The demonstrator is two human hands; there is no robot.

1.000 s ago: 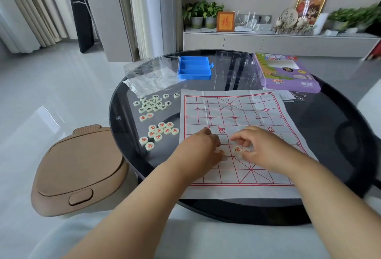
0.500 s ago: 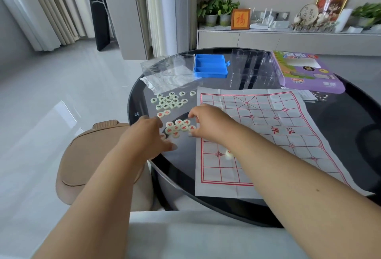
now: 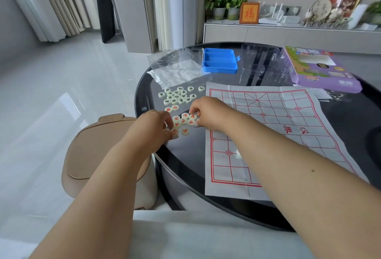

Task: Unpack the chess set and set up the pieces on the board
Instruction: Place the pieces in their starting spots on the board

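Observation:
A white paper chess board [image 3: 268,118] with a red grid lies on the round black glass table [image 3: 360,118]. Left of it sit two loose heaps of cream discs: black-lettered pieces [image 3: 178,95] farther away, red-lettered pieces [image 3: 183,121] nearer. Both hands are in the red heap. My left hand [image 3: 154,128] curls over its near left side, thumb and fingers pinching a red piece [image 3: 174,131]. My right hand [image 3: 208,114] reaches from the board side, finger and thumb closing round a red piece [image 3: 192,117]. A pale piece [image 3: 238,154] shows on the board beside my right forearm.
At the table's far side are a blue compartment tray [image 3: 219,63], its clear lid [image 3: 185,58], a crumpled plastic bag [image 3: 171,76], a clear plastic insert [image 3: 261,63] and a purple box [image 3: 321,71]. A tan stool-like object [image 3: 99,151] stands at the table's left edge.
Both hands left the board's near half and moved left to the red heap. One piece stayed on the board. The view turned left and closer.

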